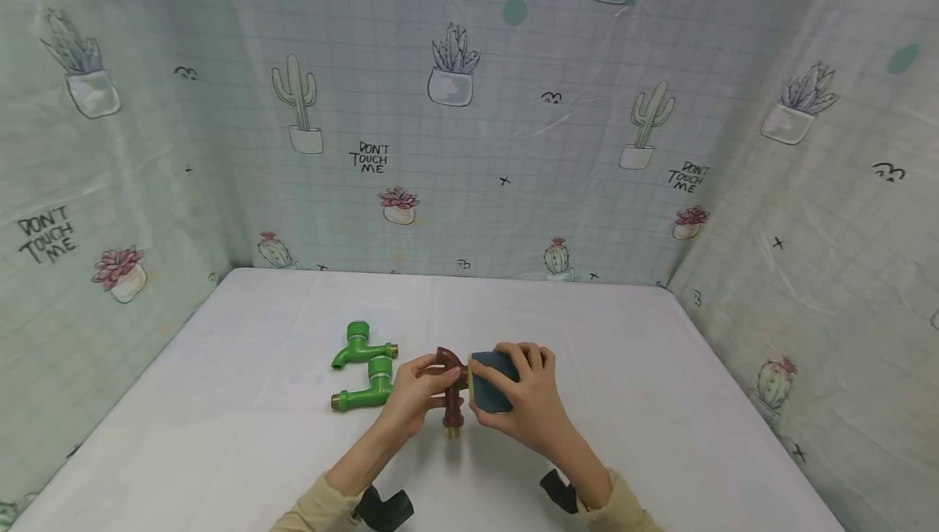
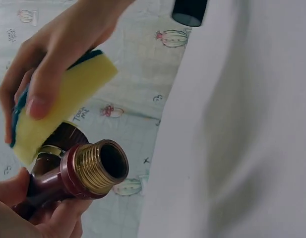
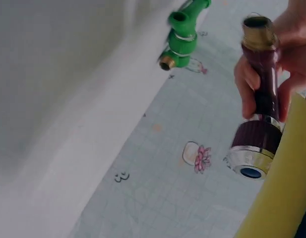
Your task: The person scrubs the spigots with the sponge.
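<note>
My left hand (image 1: 415, 392) grips a dark maroon tap (image 1: 452, 411) above the white table, its brass threaded end pointing down toward me. In the left wrist view, the tap's hollow brass thread (image 2: 93, 166) faces the camera. My right hand (image 1: 541, 403) holds a sponge (image 1: 488, 395) with a dark blue-green scouring side and a yellow foam side. The yellow foam (image 2: 76, 96) lies against the tap's knob end. In the right wrist view, the knob (image 3: 253, 141) with its silver ring sits right beside the foam (image 3: 281, 183).
Two green taps (image 1: 359, 397) with brass threads lie on the white table (image 1: 242, 402), left of my left hand. A cloth (image 1: 513, 133) printed with cacti hangs behind and at both sides. Black pieces (image 1: 385, 509) show by both wrists.
</note>
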The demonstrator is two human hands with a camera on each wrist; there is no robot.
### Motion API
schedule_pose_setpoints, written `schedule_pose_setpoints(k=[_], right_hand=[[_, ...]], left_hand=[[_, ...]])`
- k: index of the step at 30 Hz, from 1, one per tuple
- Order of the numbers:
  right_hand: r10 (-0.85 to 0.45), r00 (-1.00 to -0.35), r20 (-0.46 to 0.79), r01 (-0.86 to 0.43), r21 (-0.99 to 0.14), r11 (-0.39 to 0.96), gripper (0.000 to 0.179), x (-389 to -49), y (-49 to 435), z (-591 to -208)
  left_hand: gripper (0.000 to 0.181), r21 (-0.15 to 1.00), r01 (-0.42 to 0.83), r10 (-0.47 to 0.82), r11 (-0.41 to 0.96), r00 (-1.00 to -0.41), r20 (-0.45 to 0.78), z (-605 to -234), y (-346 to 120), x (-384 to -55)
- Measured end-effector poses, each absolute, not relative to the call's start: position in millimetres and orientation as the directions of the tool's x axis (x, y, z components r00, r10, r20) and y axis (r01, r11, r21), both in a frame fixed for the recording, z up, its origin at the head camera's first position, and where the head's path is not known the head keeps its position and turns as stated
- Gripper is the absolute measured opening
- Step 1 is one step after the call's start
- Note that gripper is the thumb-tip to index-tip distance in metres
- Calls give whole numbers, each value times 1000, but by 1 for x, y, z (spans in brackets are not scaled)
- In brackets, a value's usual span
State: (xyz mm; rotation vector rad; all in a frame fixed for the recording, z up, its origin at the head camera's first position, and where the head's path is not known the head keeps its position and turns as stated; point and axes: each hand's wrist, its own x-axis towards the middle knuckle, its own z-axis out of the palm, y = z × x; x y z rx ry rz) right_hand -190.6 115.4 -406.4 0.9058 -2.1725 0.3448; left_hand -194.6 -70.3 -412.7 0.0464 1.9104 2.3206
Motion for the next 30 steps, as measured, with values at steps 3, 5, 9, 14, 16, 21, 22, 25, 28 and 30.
schedule_pose_setpoints(k=[3, 5, 9, 14, 16, 21, 22, 25, 28, 30], right_hand=[[-521, -418, 744, -731, 64, 679, 56, -185, 119, -413], [-526, -403, 749, -751, 58, 657, 59, -183, 122, -415], [-501, -414, 760, -786, -20, 618, 49, -182, 129, -412], [-415, -511, 753, -770, -186, 610, 41, -188, 132, -393], [-403, -573, 714, -739, -237, 630, 40, -192, 131, -386], [-454, -612, 647, -719, -218, 659, 39, -195, 125, -382], [-473, -591, 654, -734, -192, 651, 39, -195, 125, -383], [-520, -485, 703, -781, -81, 619, 40, -195, 127, -386], [-555, -399, 730, -808, 7, 589, 42, -194, 129, -389], [-569, -368, 735, -818, 35, 574, 42, -192, 132, -391]], left_hand=[[39, 965, -122, 112, -234, -989, -98, -412, -72, -196], [40, 956, -141, 109, -256, -987, -116, -413, -73, -198], [38, 947, -164, 114, -275, -984, -138, -414, -77, -201], [39, 951, -177, 209, -254, -970, -124, -415, -79, -200], [42, 959, -165, 255, -229, -961, -104, -414, -79, -199], [44, 968, -143, 284, -208, -955, -80, -413, -78, -198], [43, 964, -149, 278, -220, -957, -84, -413, -78, -198], [43, 948, -172, 246, -268, -964, -105, -414, -79, -198], [43, 919, -208, 247, -334, -961, -128, -416, -81, -200], [44, 897, -242, 267, -370, -952, -147, -417, -82, -201]])
